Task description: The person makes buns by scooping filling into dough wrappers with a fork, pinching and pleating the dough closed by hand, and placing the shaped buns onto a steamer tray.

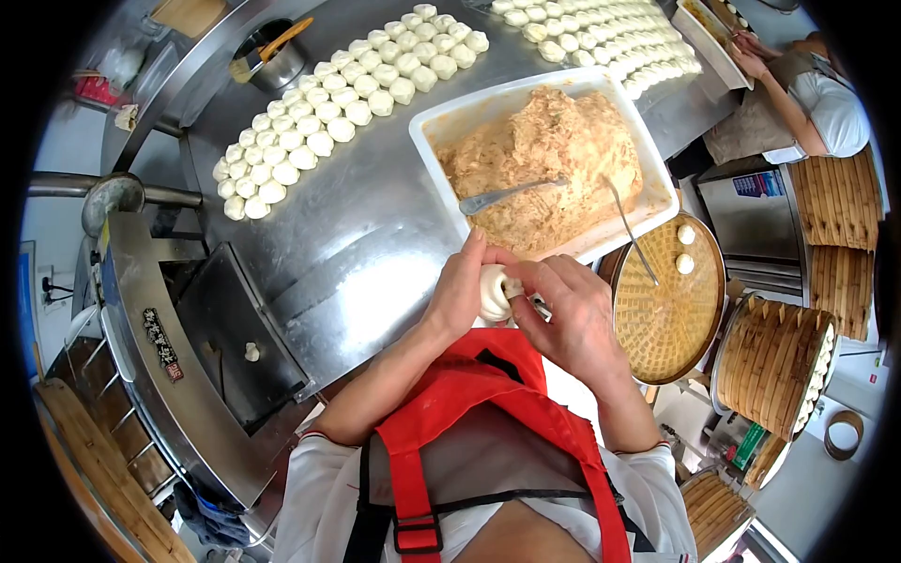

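Left hand (459, 293) cups bun (495, 293) at centre of frame; right hand (570, 310) pinches dough at its opening. Better to make small even pleats, turn bun slowly, keep meat filling (544, 169) away from edge, press closure firmly.

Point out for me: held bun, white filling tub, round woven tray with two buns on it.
Held bun (492, 295): head view, pleated side.
White filling tub (661, 205): head view, wall near its lower right corner.
Round woven tray (668, 324): head view, bare woven base.
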`<state>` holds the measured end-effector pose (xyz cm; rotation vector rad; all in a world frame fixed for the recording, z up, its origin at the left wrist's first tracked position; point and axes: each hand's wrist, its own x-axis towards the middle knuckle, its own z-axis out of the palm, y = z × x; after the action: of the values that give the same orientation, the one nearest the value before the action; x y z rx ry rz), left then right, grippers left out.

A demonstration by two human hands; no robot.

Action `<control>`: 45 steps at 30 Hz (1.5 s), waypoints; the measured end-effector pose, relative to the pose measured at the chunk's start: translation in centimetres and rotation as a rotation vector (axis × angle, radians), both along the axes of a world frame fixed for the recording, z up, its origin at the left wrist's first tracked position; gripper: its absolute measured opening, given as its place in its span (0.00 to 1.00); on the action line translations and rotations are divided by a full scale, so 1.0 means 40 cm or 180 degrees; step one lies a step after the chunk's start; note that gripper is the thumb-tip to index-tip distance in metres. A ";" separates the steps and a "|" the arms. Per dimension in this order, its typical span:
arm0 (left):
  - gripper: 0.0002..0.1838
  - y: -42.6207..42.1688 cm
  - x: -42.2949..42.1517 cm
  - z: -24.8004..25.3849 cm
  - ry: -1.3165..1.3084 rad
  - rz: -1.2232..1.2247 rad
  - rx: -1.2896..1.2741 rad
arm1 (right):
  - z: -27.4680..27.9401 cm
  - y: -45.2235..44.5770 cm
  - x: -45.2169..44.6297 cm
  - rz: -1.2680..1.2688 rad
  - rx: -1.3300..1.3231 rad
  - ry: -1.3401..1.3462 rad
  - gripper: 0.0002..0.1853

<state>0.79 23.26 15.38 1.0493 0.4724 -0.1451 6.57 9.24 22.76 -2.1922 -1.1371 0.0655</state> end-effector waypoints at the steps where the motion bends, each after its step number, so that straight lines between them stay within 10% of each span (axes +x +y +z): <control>1: 0.42 0.002 -0.001 -0.003 0.0050 -0.0028 0.0259 | -0.005 -0.002 0.000 0.0043 0.0076 -0.0015 0.13; 22: 0.46 0.018 0.028 0.023 0.0370 -0.0772 0.0765 | -0.004 -0.035 0.008 0.0167 -0.0007 -0.0179 0.14; 31: 0.43 -0.009 0.042 0.012 0.0050 -0.0129 -0.0330 | 0.001 -0.042 0.016 0.0202 -0.0046 -0.0127 0.14; 34: 0.40 0.027 0.029 0.081 0.0086 -0.1251 0.0735 | -0.016 -0.052 0.017 0.0075 0.0184 -0.0040 0.13; 40: 0.39 -0.011 0.020 0.027 0.0040 -0.0625 0.1178 | 0.003 -0.055 0.013 0.0091 0.0086 -0.0128 0.12; 45: 0.40 -0.028 0.034 0.025 0.0310 -0.0124 -0.0020 | 0.020 -0.047 0.017 0.0208 0.0010 -0.0242 0.13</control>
<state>2.16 22.13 16.38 1.0488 0.5393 -0.2327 7.24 7.34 23.56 -2.1707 -1.2503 0.0085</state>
